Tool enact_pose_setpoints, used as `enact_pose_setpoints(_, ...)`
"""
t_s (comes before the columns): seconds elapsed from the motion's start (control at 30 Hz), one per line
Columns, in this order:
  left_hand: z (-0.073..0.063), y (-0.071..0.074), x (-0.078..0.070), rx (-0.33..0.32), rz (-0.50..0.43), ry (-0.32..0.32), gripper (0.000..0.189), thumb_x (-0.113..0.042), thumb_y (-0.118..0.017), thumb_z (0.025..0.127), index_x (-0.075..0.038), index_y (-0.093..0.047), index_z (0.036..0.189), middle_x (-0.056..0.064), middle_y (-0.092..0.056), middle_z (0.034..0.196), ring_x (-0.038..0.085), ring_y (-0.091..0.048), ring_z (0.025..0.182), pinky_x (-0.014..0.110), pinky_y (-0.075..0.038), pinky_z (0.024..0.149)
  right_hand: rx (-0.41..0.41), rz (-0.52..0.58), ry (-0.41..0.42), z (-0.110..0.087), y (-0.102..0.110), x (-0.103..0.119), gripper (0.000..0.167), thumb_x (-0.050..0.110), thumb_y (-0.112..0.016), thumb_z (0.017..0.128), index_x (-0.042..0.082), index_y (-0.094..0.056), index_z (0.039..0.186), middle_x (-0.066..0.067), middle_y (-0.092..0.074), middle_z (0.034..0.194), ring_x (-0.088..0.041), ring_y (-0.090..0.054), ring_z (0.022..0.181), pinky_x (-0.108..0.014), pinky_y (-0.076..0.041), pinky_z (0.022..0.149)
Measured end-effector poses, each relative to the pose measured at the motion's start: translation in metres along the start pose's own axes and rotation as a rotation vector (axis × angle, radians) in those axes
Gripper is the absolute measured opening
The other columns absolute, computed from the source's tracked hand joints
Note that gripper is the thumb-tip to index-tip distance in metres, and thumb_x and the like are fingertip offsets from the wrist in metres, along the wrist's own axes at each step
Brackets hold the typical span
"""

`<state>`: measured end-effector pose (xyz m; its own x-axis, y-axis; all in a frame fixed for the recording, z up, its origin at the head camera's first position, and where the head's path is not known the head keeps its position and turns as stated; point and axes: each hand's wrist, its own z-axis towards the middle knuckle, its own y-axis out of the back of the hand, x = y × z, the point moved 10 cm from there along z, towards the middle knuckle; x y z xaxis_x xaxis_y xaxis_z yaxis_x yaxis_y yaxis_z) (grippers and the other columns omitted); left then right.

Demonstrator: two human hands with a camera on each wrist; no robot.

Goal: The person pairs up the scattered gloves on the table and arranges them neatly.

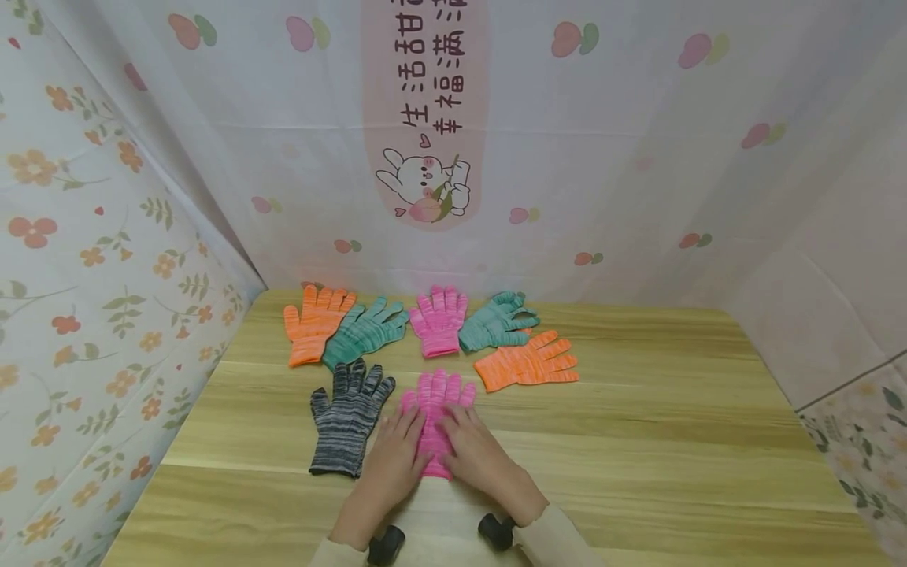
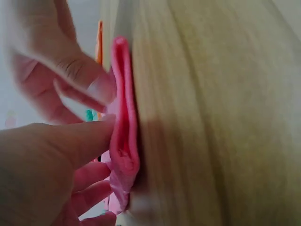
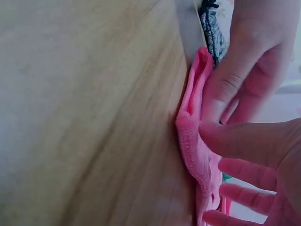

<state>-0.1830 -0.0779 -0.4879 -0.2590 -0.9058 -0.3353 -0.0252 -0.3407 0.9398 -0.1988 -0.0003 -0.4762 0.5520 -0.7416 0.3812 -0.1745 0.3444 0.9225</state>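
Observation:
A pink knit glove [image 1: 436, 433] lies flat on the wooden table, fingers pointing away and cuff toward me. My left hand [image 1: 397, 455] rests on its left side and my right hand [image 1: 480, 457] on its right side. Both hands have loosely extended fingers that touch the fabric, and the thumbs lie near the cuff. In the left wrist view the cuff opening [image 2: 123, 108] gapes slightly, with the left thumb [image 2: 89, 136] against its edge. The right wrist view has the right thumb [image 3: 235, 139] touching the glove just beside the cuff.
A black-and-grey glove [image 1: 347, 425] lies just left of my left hand. Farther back lie an orange glove [image 1: 316, 323], a green glove [image 1: 364, 332], another pink glove [image 1: 439, 321], a second green glove [image 1: 496, 323] and a second orange glove [image 1: 527, 364]. A patterned curtain [image 1: 602, 157] hangs behind the table.

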Motion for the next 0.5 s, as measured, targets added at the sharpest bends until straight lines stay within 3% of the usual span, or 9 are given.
enact_pose_setpoints(0.13, 0.000, -0.002, 0.000, 0.013, 0.027, 0.005, 0.056, -0.030, -0.059, 0.089, 0.001, -0.046, 0.134, 0.019, -0.041, 0.143, 0.041, -0.032, 0.134, 0.055, -0.028, 0.108, -0.020, -0.082, 0.029, 0.008, 0.002, 0.005, 0.046, 0.018, -0.064, 0.084, 0.002, -0.055, 0.127, -0.013, -0.048, 0.135, -0.029, -0.045, 0.118, -0.044, -0.040, 0.100)
enact_pose_setpoints(0.3, -0.001, -0.004, -0.001, 0.019, 0.039, -0.001, 0.056, -0.028, -0.059, 0.089, 0.002, -0.046, 0.134, 0.019, -0.041, 0.143, 0.041, -0.033, 0.134, 0.053, -0.030, 0.108, 0.032, -0.182, 0.012, 0.015, -0.002, 0.005, 0.043, 0.023, -0.060, 0.088, 0.006, -0.056, 0.127, -0.010, -0.050, 0.135, -0.028, -0.047, 0.116, -0.045, -0.041, 0.097)
enact_pose_setpoints(0.5, -0.008, 0.001, 0.001, -0.006, -0.042, 0.000, 0.055, -0.026, -0.060, 0.089, 0.003, -0.046, 0.134, 0.022, -0.040, 0.142, 0.041, -0.035, 0.133, 0.052, -0.030, 0.108, 0.116, -0.146, -0.026, 0.019, -0.006, -0.001, 0.042, 0.025, -0.058, 0.090, 0.009, -0.056, 0.128, -0.009, -0.048, 0.137, -0.029, -0.045, 0.120, -0.048, -0.040, 0.099)
